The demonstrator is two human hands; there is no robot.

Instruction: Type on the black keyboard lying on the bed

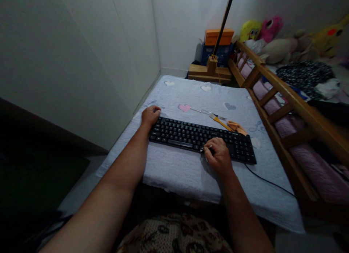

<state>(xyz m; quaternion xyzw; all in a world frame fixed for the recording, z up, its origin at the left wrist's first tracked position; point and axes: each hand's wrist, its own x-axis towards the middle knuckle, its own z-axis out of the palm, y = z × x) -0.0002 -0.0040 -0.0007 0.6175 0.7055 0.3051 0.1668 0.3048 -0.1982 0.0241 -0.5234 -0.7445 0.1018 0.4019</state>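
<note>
Black plastic makes up the keyboard (180, 134), which in the head view lies slightly aslant across the cloth-covered table (177, 165), nearer its near edge than its far one. The right hand (218, 154) has thumb and fingers pinched together on a thin white cotton swab (202, 150), its visible tip at the front row of keys, right of the space bar. Fingers curled, the left hand (150, 116) sits at the keyboard's far left corner, close to the table's left edge; whether it clamps the keyboard or only rests against it, I can't make out.

Behind the keyboard, toward the table's right edge, lie a brush (222, 123) with a yellow handle and a crumpled tan cloth (236, 127). The cable (269, 181) runs from the keyboard toward the table's near right corner. A wooden bed rail (283, 89) stands along the right edge.

Working the swab around the front keys seems to be the step in hand. I'd judge the next move calls for a light pinch, a fine tip angle between keys, and a steady keyboard.
</note>
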